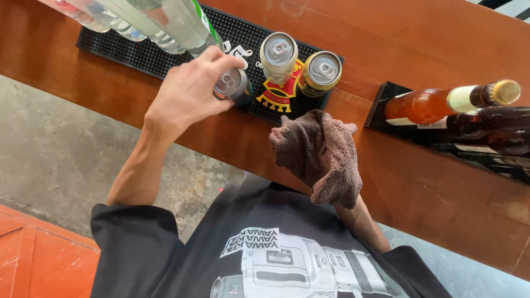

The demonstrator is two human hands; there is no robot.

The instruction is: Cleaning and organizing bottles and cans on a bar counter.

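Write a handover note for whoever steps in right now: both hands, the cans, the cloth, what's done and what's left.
Left hand: fingers closed around the top of the dark can at the near edge of the black bar mat.
Right hand: hidden under the brown cloth draped over it, above the wooden counter; its grip cannot be seen.
Two more cans stand upright on the mat to the right: a pale can and a gold can.
Clear bottles stand at the mat's far left; other bottles are on the right.
Done: cannot tell if any can has been wiped.
Left: probably wiping the held can, then the other two.
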